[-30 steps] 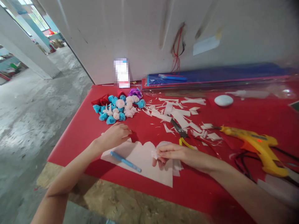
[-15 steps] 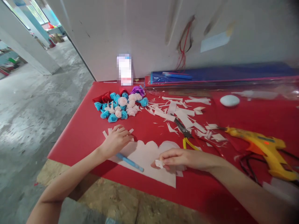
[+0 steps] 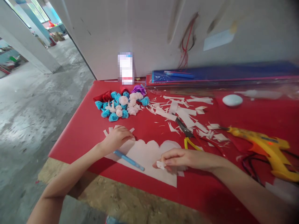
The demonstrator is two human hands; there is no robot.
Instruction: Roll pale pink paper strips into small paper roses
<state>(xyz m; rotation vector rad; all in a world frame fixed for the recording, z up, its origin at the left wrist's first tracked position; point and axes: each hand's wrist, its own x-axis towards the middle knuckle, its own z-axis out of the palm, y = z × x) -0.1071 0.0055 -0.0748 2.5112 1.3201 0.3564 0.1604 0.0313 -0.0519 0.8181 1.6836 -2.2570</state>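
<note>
Between the thumb and fingers of my right hand (image 3: 176, 158) is a small crumpled white paper piece (image 3: 160, 165), held over a sheet of pale paper with a scalloped top edge (image 3: 149, 155). My left hand (image 3: 118, 137) rests at that sheet's upper left, fingers together and bent down over several white paper strips (image 3: 106, 133). Whatever lies under its fingertips is hidden. A blue pen (image 3: 129, 161) lies across the sheet between the hands. Beyond them sits a cluster of paper flowers: blue (image 3: 113, 117), white (image 3: 123, 100), red (image 3: 106, 96) and purple (image 3: 139, 89).
White paper scraps (image 3: 184, 116) are scattered behind my right hand, with yellow-handled scissors (image 3: 187, 132) among them. A yellow glue gun (image 3: 268, 149) lies at the right, near a white oval object (image 3: 232, 100). A phone (image 3: 126, 68) leans on the wall. Wrapped blue sheets (image 3: 210, 73) lie along the back.
The view has shifted very slightly. My left hand has drawn in a little with its fingers bent further, and the right hand keeps the white paper piece in nearly the same place.
</note>
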